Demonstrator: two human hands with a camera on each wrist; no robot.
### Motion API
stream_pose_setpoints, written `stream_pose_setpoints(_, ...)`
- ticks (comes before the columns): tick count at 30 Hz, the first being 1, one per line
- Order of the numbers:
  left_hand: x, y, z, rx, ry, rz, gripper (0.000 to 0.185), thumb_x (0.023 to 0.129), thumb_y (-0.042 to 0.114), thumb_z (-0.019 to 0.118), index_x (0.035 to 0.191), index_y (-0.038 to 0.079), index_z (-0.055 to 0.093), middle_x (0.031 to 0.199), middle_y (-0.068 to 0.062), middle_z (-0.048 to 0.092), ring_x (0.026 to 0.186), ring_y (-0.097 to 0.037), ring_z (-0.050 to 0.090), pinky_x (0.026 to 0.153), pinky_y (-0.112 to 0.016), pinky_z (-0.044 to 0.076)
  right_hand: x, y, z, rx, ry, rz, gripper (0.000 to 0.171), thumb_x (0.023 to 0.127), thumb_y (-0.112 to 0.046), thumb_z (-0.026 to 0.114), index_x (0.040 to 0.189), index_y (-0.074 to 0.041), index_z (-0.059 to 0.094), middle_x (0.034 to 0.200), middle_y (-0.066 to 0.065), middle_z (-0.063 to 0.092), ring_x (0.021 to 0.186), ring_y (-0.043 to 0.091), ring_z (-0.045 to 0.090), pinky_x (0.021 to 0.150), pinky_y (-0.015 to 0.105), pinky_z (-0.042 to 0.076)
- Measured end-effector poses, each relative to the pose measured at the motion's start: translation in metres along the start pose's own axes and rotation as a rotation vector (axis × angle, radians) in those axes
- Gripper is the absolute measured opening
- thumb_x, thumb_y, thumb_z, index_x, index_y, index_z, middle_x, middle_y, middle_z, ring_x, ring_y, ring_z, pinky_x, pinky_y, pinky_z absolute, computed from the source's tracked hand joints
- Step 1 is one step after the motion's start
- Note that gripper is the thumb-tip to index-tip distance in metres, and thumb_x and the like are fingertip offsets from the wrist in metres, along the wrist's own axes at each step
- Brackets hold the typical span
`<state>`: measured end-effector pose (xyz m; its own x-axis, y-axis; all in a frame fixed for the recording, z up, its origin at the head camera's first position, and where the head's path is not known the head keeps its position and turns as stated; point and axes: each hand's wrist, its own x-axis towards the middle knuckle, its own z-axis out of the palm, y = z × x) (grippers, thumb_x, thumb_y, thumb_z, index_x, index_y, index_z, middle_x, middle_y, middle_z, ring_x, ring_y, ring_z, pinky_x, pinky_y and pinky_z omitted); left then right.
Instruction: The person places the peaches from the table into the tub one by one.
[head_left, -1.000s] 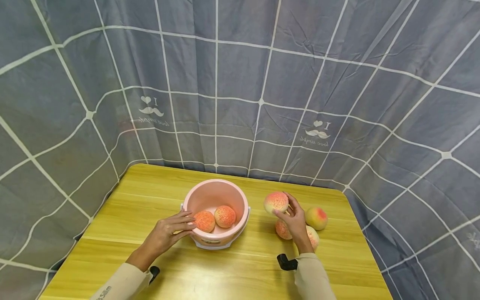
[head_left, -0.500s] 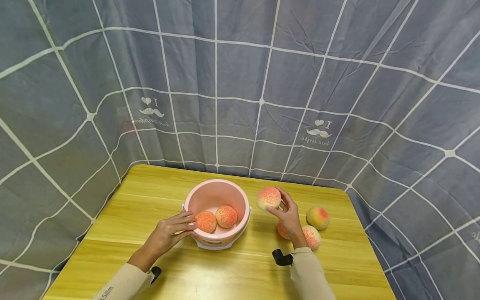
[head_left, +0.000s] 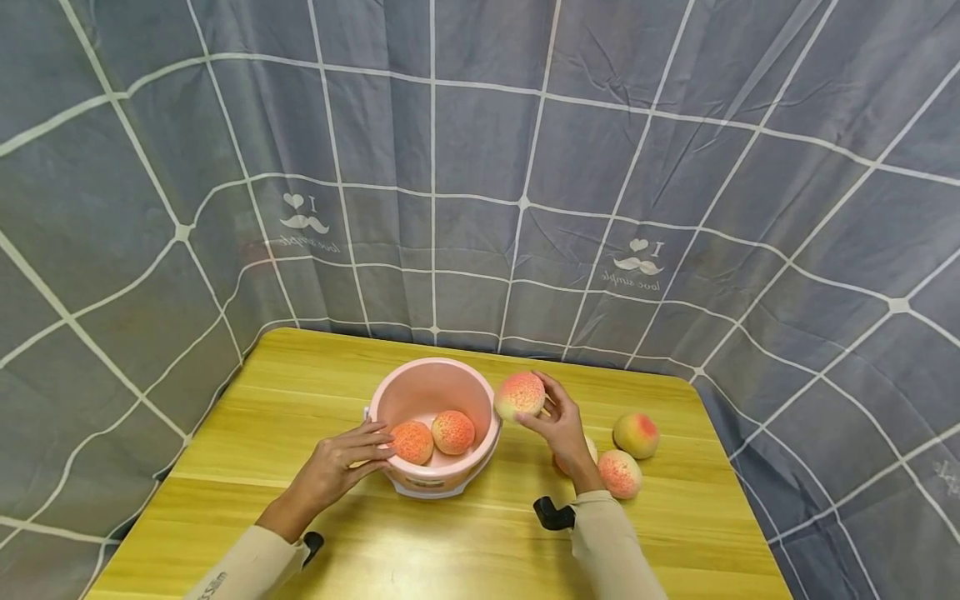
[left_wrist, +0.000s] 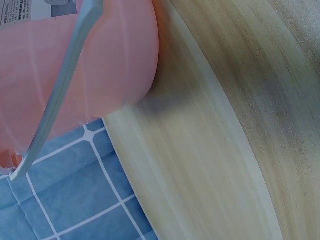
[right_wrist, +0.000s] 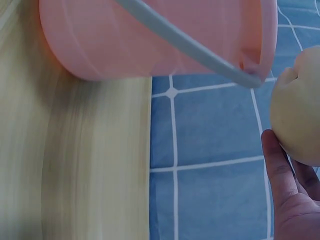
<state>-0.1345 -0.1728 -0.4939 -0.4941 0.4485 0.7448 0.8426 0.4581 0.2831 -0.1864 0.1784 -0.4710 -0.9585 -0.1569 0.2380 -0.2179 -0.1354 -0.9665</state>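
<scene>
One left hand (head_left: 343,462) comes in from the near left, out of a pale left sleeve (head_left: 243,567) with dark lettering, a black bracket (head_left: 312,546) showing beside the cuff. Its fingers lie extended, side by side, their tips over the near-left rim of a pink bucket (head_left: 420,385). The bucket stands upright on a yellow wood-grain table (head_left: 480,550); its grey-white handle (right_wrist: 185,45) hangs down along the outside, and a printed label (left_wrist: 37,11) shows on the wall. Inside, toward the near side, sit two orange-speckled peaches: a left peach (head_left: 412,442), close to those fingertips, and a right peach (head_left: 453,432), just beside it.

Just right of the bucket's rim, raised off the table, is a red-and-cream peach (head_left: 520,397). The right hand (head_left: 558,429) grips it from the right between thumb and fingers; the right wrist view shows it clear of the bucket. Behind that wrist a partly hidden peach (head_left: 591,451) rests on the table. Farther right lie a pink-speckled peach (head_left: 620,475) and, slightly beyond it, a yellow peach (head_left: 635,436) with a red patch. A grey white-lined curtain (head_left: 480,150) hangs along the far side and both flanks.
</scene>
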Motion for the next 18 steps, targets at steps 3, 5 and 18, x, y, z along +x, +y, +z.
stream_pose_setpoints(3, 0.000, 0.000, 0.000, -0.003, 0.004, 0.006, 0.023, 0.086, 0.029, 0.069, 0.093, 0.009, 0.079, 0.099, -0.010, 0.073, 0.100, -0.036, 0.067, 0.105, -0.020, 0.042, 0.000, -0.001, 0.005, -0.010, -0.014, 0.003, 0.073, 0.078, 0.014, 0.071, 0.142, 0.007, 0.037, 0.140, 0.026, 0.039, 0.114, 0.013, 0.056, 0.091, 0.024, 0.056)
stream_pose_setpoints(5, 0.000, 0.000, 0.000, -0.002, 0.011, 0.016, 0.023, 0.086, 0.028, 0.069, 0.094, 0.009, 0.078, 0.099, -0.010, 0.073, 0.100, -0.035, 0.067, 0.105, -0.020, 0.043, 0.000, -0.001, 0.009, -0.020, -0.024, 0.002, 0.074, 0.077, 0.014, 0.072, 0.142, 0.005, 0.039, 0.140, 0.026, 0.040, 0.114, 0.012, 0.056, 0.091, 0.024, 0.056)
stream_pose_setpoints(18, 0.001, -0.001, 0.000, -0.001, 0.031, 0.042, 0.028, 0.091, 0.032, 0.062, 0.095, 0.010, 0.078, 0.098, -0.010, 0.073, 0.100, -0.034, 0.067, 0.105, -0.020, 0.043, 0.004, -0.007, 0.028, -0.079, -0.123, -0.028, 0.075, 0.076, 0.009, 0.076, 0.142, 0.003, 0.040, 0.142, 0.026, 0.040, 0.115, 0.015, 0.054, 0.094, 0.027, 0.055)
